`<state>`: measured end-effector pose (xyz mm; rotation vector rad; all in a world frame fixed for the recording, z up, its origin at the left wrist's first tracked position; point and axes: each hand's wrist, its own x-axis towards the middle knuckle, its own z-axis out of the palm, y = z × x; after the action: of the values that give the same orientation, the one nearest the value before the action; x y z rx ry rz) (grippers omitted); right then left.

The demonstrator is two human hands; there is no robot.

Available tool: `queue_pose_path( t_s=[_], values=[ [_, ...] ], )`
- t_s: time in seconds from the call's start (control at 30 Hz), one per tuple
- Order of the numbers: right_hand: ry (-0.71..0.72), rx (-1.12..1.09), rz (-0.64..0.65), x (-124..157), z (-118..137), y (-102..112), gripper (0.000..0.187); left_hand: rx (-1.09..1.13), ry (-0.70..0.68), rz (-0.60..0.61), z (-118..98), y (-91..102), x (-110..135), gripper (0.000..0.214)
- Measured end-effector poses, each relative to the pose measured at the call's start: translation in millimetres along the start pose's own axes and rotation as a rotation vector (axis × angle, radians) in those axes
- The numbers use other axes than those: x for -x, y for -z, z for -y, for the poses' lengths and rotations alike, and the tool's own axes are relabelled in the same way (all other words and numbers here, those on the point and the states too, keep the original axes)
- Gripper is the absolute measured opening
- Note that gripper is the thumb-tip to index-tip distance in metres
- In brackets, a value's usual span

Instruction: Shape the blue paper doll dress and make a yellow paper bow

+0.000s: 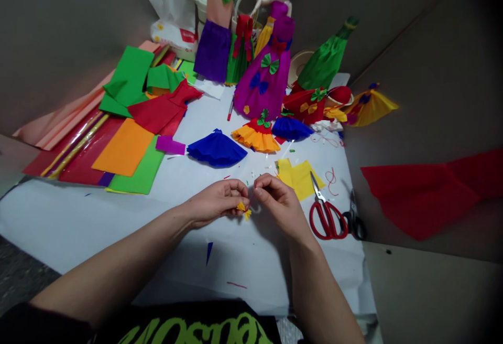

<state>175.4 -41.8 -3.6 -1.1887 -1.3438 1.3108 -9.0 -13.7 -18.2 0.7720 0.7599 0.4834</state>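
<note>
My left hand (220, 202) is closed in a pinch on a small yellow paper bow (244, 210), whose frilled ends stick out below the fingertips. Close beside it, my right hand (277, 200) pinches thumb against forefinger; whatever lies between those fingertips is too fine to make out. Both hands are just above the white tabletop (251, 260). Beyond them lie a blue pleated paper skirt (217, 149) and an orange one (257, 135) with a red and green top. Yellow paper pieces (299, 177) rest near my right hand, next to red-handled scissors (325, 213).
A doll in a purple dress (264, 84) stands at the back, among other paper dresses and a tissue pack (175, 29). Coloured paper sheets (123, 147) are piled on the left. Black scissors (354, 221) lie at the right edge. Red paper (424, 192) hangs on the right wall.
</note>
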Motion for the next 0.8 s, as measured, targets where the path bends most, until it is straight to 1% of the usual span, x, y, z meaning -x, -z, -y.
queue_pose_path(
  t_s=[0.2,0.3,0.47,0.63,0.73,0.8],
  values=[
    [-0.067,0.035,-0.026,-1.8,-2.1,0.9,0.024,0.074,-0.006,-0.024,-1.8,-0.8,0.3,0.023],
    [-0.079,0.051,-0.030,-2.3,-4.2,1.0,0.025,0.092,0.004,-0.023,-2.2,-0.1,0.5,0.022],
    [-0.045,0.070,-0.018,-2.0,-6.4,0.5,0.020,0.122,0.064,0.030,-2.1,0.8,1.8,0.023],
    [-0.009,0.094,0.019,-1.4,-7.6,-3.0,0.015,0.138,0.125,0.052,-1.3,0.7,3.1,0.025],
    [-0.009,0.098,0.016,-1.2,-7.5,-6.2,0.016,0.117,0.125,0.056,0.6,0.5,2.2,0.022],
    [-0.035,0.090,-0.015,-1.5,-7.7,-7.7,0.017,0.117,0.084,0.014,1.3,-0.3,0.8,0.022]
  ],
)
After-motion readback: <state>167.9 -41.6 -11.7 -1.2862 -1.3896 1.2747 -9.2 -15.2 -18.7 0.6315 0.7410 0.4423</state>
